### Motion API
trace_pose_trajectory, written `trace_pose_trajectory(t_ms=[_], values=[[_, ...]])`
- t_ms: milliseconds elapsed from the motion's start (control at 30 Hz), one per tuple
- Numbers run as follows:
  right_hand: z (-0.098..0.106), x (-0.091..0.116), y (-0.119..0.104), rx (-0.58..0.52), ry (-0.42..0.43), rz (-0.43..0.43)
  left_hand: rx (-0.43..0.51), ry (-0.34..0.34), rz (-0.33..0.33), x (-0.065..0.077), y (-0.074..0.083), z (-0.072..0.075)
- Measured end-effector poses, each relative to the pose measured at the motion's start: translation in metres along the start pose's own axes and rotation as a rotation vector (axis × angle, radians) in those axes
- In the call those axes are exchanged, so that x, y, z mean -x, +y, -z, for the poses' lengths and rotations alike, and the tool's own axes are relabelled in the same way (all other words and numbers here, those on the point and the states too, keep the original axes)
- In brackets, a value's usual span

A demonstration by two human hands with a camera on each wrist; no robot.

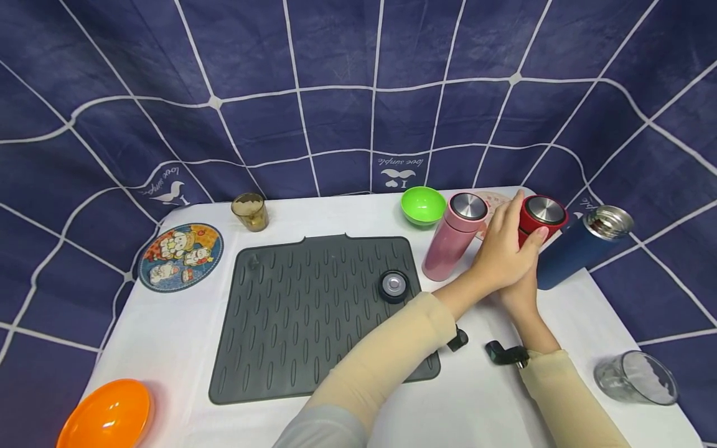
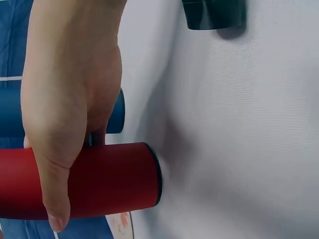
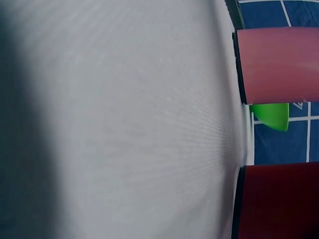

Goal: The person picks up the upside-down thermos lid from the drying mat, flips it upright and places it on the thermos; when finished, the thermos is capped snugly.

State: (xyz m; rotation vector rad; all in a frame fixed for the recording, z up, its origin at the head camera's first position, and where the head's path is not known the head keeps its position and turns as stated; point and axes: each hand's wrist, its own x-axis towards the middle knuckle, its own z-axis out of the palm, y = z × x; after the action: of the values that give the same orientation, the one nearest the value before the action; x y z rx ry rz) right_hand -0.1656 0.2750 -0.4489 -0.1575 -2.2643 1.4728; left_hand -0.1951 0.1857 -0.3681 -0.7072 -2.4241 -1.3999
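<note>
A person sits at a white table [image 1: 179, 348] against a dark blue cloth backdrop with white lines. Both hands meet at a red flask [image 1: 540, 218] standing upright near the table's far right edge. The left hand [image 1: 506, 249] wraps its fingers and thumb around the flask's body; the left wrist view shows the thumb lying across the red side. The right hand [image 1: 523, 292] sits just below and behind the left one, mostly hidden by it, so I cannot tell whether it grips the flask or only touches it. A pink flask [image 1: 454, 236] stands just to the left of the red one, and a dark blue flask [image 1: 582, 246] with its top off stands just to the right. A green bowl [image 1: 422, 205] sits behind the pink flask. A grey ribbed mat [image 1: 313, 311] lies in the middle of the table with a round black lid [image 1: 393, 285] on it. An orange bowl [image 1: 106, 415] is at the near left corner, a clear glass [image 1: 635, 378] at the near right.
</note>
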Motion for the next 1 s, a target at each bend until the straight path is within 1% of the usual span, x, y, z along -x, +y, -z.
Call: trace_pose_trajectory(t_ms=[67, 167, 233, 300, 367, 433, 500, 567, 600, 667, 733, 800, 833, 900, 1000], values=[[-0.001, -0.001, 0.007, 0.064, 0.001, -0.003, 0.012, 0.025, 0.013, -0.001, 0.002, 0.0], [-0.001, 0.0, 0.002, 0.022, -0.011, 0.03, 0.035, 0.065, 0.028, -0.004, 0.004, 0.001], [0.0, 0.002, -0.006, -0.035, -0.029, 0.051, 0.026, 0.053, 0.015, -0.006, 0.004, 0.002], [0.0, 0.004, -0.015, -0.071, -0.04, 0.05, 0.006, 0.022, -0.002, -0.007, 0.003, 0.003], [0.001, 0.006, -0.021, -0.033, -0.038, 0.037, -0.005, -0.013, -0.021, -0.007, 0.002, 0.004], [0.002, 0.008, -0.025, -0.004, -0.029, 0.011, 0.015, -0.021, -0.006, -0.006, 0.002, 0.004], [0.002, 0.008, -0.025, -0.004, -0.032, 0.0, 0.049, 0.002, 0.019, -0.006, 0.003, 0.003], [0.002, 0.008, -0.024, -0.022, -0.041, -0.003, 0.089, 0.042, 0.041, -0.006, 0.003, 0.002], [0.002, 0.008, -0.023, -0.036, -0.046, 0.002, 0.101, 0.052, 0.041, -0.006, 0.003, 0.001], [0.002, 0.007, -0.02, -0.06, -0.061, 0.02, 0.087, 0.049, 0.012, -0.007, 0.001, 0.001], [0.002, 0.005, -0.018, -0.102, -0.069, 0.038, 0.07, 0.016, -0.021, -0.007, -0.001, 0.003], [0.002, 0.004, -0.017, -0.116, -0.071, 0.05, 0.057, -0.021, -0.046, -0.007, -0.002, 0.005], [0.002, 0.004, -0.017, -0.115, -0.073, 0.051, 0.059, -0.032, -0.044, -0.007, -0.003, 0.006], [0.002, 0.004, -0.017, -0.096, -0.067, 0.041, 0.075, -0.037, -0.001, -0.007, -0.001, 0.007], [0.002, 0.005, -0.019, -0.043, -0.061, 0.022, 0.113, 0.004, 0.055, -0.007, 0.002, 0.005]])
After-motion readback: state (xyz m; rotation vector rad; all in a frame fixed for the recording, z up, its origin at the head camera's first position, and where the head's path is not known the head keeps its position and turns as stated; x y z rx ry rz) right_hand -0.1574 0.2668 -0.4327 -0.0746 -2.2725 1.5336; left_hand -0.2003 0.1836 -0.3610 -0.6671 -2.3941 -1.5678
